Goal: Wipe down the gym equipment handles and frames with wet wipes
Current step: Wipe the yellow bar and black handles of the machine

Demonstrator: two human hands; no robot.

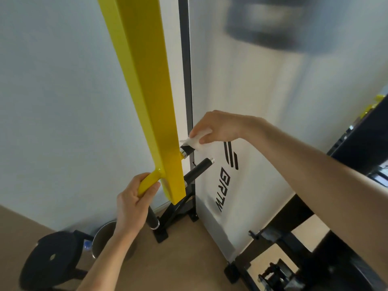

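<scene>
- The left hand (131, 203) is gripping the short yellow stub handle (150, 181), which is sticking out from the left side of the yellow beam (144, 91) near its lower end; the fingers are curling tightly round the stub with the thumb lying along it.
- The right hand (218, 126) is holding a crumpled white wet wipe (194, 141), with the fingers closing together on it from above and the thumb pressing from below.
- The wet wipe is resting against the black handle (186, 148), which is jutting from the right side of the yellow beam just past its chrome collar.
- A second black handle (199, 168) is angling out lower down, apart from the wipe.
- A black upright (186, 70) is standing behind the beam, edging a white panel (252, 175) that is showing black lettering.
- A black weight plate (52, 257) and a metal bin (105, 234) are sitting on the tan floor (189, 259) at the lower left.
</scene>
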